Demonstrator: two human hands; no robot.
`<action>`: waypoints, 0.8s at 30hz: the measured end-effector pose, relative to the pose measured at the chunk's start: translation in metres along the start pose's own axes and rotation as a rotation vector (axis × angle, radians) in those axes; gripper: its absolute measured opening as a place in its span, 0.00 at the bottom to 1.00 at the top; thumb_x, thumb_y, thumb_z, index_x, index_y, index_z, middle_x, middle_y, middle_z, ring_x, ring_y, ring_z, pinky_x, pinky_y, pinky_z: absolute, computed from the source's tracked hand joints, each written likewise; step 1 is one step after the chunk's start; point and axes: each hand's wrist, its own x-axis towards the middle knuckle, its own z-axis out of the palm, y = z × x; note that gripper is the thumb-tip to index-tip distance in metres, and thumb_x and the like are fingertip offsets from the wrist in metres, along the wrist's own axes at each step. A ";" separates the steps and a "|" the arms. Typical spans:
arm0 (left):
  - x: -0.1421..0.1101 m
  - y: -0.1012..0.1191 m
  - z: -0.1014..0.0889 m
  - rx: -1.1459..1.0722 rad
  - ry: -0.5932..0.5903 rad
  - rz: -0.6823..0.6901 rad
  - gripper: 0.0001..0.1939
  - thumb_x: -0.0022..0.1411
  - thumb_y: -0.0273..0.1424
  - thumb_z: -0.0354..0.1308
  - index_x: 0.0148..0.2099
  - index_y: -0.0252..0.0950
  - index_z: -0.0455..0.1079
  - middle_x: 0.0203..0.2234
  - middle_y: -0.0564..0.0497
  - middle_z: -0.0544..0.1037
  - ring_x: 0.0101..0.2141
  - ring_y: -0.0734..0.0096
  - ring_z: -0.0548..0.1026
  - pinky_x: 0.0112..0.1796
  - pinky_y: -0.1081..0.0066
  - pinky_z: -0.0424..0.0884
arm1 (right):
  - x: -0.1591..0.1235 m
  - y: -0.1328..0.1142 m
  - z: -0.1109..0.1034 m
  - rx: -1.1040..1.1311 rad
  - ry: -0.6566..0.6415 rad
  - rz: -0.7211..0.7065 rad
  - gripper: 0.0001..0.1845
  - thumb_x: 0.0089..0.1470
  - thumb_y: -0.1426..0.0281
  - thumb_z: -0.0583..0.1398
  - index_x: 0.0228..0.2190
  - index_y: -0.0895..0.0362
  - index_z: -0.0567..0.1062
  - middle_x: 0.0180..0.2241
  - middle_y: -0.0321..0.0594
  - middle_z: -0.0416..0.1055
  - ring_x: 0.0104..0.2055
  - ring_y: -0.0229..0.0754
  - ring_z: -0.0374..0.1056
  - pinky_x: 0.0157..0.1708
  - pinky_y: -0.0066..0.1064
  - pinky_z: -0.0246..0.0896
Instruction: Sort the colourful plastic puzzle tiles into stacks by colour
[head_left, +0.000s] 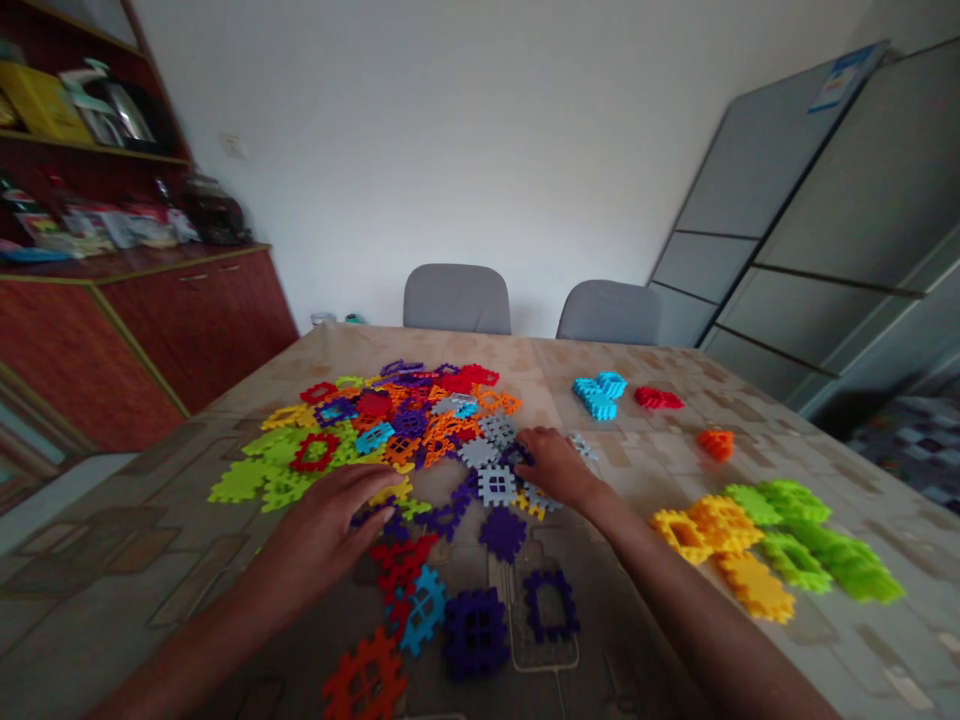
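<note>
A pile of colourful plastic interlocking tiles with notched edges lies across the middle of the table. My left hand (330,515) is over the near side of the pile, thumb and fingers apart, beside a yellow tile (397,488). At the pile's right edge, my right hand (553,465) has its fingers curled down onto a dark purple tile (517,455), partly hidden by them. Close by are a grey window tile (496,485) and a solid purple tile (502,533). Nearer to me lie a purple window tile (475,632), a purple frame (551,605) and a blue tile (424,610).
On the right stand sorted groups: light blue tiles (598,395), red tiles (658,398), an orange stack (716,444), yellow tiles (724,530) and green tiles (825,540). Two grey chairs (456,298) are behind the patterned table (630,640).
</note>
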 end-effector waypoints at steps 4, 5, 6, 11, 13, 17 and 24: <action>0.002 -0.001 -0.002 -0.062 -0.006 -0.033 0.19 0.68 0.43 0.52 0.52 0.41 0.77 0.50 0.46 0.81 0.51 0.55 0.78 0.54 0.58 0.72 | 0.008 -0.005 0.006 -0.011 -0.019 -0.032 0.17 0.64 0.60 0.62 0.49 0.57 0.74 0.51 0.45 0.73 0.52 0.50 0.70 0.53 0.50 0.66; 0.002 0.000 -0.002 -0.075 -0.010 -0.036 0.19 0.67 0.43 0.52 0.51 0.41 0.77 0.49 0.46 0.81 0.50 0.55 0.78 0.54 0.58 0.72 | 0.009 -0.006 0.007 -0.003 -0.008 -0.043 0.17 0.64 0.60 0.62 0.49 0.58 0.74 0.51 0.45 0.73 0.52 0.50 0.70 0.52 0.50 0.66; 0.003 0.002 -0.001 -0.084 -0.015 -0.034 0.18 0.67 0.42 0.52 0.51 0.41 0.77 0.49 0.46 0.81 0.50 0.55 0.78 0.54 0.59 0.73 | 0.010 -0.006 0.007 0.008 0.006 -0.054 0.16 0.63 0.61 0.63 0.48 0.58 0.75 0.50 0.45 0.73 0.51 0.50 0.71 0.52 0.49 0.66; 0.001 0.004 0.007 -0.103 -0.037 -0.028 0.15 0.66 0.37 0.54 0.50 0.42 0.78 0.48 0.47 0.82 0.50 0.57 0.79 0.53 0.60 0.73 | 0.005 0.000 0.002 0.127 0.117 -0.126 0.01 0.59 0.74 0.63 0.34 0.57 0.76 0.34 0.39 0.77 0.37 0.43 0.73 0.41 0.36 0.67; 0.000 0.003 0.009 -0.109 -0.042 -0.029 0.15 0.67 0.37 0.54 0.50 0.42 0.77 0.48 0.47 0.81 0.50 0.57 0.78 0.53 0.60 0.73 | -0.008 0.004 -0.001 0.190 0.182 -0.175 0.03 0.58 0.75 0.63 0.32 0.55 0.75 0.32 0.39 0.77 0.35 0.43 0.72 0.38 0.34 0.66; -0.002 0.009 0.011 -0.125 -0.061 -0.016 0.15 0.67 0.37 0.53 0.50 0.42 0.78 0.48 0.47 0.81 0.50 0.58 0.78 0.53 0.61 0.73 | -0.056 0.010 -0.006 0.295 0.277 -0.316 0.05 0.62 0.68 0.61 0.33 0.53 0.73 0.33 0.41 0.77 0.39 0.46 0.72 0.40 0.37 0.67; 0.003 0.044 0.027 -0.092 -0.201 0.255 0.24 0.71 0.28 0.52 0.66 0.47 0.64 0.62 0.50 0.71 0.61 0.60 0.68 0.63 0.58 0.62 | -0.132 0.013 0.002 0.418 0.141 -0.492 0.08 0.70 0.67 0.55 0.39 0.52 0.73 0.37 0.41 0.76 0.41 0.42 0.71 0.40 0.33 0.66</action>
